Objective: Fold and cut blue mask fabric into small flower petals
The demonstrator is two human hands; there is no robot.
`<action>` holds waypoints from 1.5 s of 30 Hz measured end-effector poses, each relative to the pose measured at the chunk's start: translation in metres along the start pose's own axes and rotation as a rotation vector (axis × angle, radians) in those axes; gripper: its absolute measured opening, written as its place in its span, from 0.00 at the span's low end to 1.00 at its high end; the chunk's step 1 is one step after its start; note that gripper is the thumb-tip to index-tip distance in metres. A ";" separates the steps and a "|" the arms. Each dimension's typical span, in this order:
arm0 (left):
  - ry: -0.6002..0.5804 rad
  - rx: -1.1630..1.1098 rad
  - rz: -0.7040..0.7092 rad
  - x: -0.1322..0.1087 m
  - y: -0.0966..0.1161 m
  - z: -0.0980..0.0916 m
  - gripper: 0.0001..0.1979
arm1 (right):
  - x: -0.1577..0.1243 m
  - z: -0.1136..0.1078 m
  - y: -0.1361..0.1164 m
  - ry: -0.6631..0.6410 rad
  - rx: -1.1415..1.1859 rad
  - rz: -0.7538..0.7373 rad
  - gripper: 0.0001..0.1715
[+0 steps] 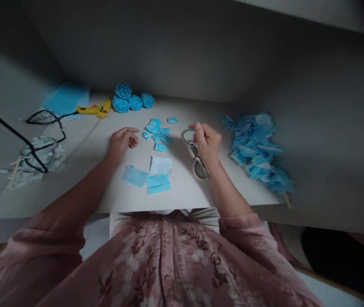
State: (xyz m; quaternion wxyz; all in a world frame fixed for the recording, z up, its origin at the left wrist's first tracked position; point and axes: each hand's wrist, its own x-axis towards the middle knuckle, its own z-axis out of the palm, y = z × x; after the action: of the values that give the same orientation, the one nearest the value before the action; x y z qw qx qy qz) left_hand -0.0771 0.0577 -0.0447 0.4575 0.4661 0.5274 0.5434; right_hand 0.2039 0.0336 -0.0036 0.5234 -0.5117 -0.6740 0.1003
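Note:
My left hand (123, 142) hovers left of the small blue pieces (156, 135), with a finger stretched out, the others loosely curled, and nothing seen in it. My right hand (208, 140) is closed, fingertips together, over a pale two-looped object (200, 169) that looks like scissors handles. Anything inside its fingers is hidden. Nearer me lie a light-blue square (134, 176), a white square (161, 165) and a bright blue square (158, 183). Several blue rolled flowers (135, 102) stand at the back.
A yellow glue gun (95, 110) with a black cord lies back left, near a flat blue sheet (66, 100). White scraps (41, 160) are piled at the left. A large heap of crumpled blue pieces (257, 149) covers the right side of the pale table (184, 198).

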 end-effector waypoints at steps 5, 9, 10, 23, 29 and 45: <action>0.009 -0.005 0.010 0.000 0.000 0.001 0.12 | 0.019 -0.031 0.001 0.057 -0.033 -0.024 0.41; 0.023 -0.021 -0.020 -0.001 0.002 0.002 0.10 | 0.018 -0.042 0.009 -0.009 -0.059 -0.007 0.39; 0.024 -0.022 -0.026 -0.001 0.003 0.002 0.09 | 0.017 -0.043 0.013 -0.035 -0.071 0.005 0.38; -0.005 0.004 -0.021 -0.002 0.003 0.003 0.10 | -0.027 -0.064 0.014 -0.660 -0.795 0.124 0.22; 0.012 0.015 -0.029 -0.002 0.004 0.005 0.11 | -0.037 -0.053 0.001 -0.668 -0.670 0.119 0.22; -0.037 0.019 0.010 -0.004 0.002 0.005 0.12 | -0.026 0.024 -0.045 -0.921 -0.406 -0.140 0.18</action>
State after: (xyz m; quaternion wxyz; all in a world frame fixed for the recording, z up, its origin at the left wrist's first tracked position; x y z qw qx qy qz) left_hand -0.0713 0.0544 -0.0429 0.4602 0.4829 0.5215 0.5320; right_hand 0.1565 0.0021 0.0011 0.0671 -0.4593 -0.8735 0.1470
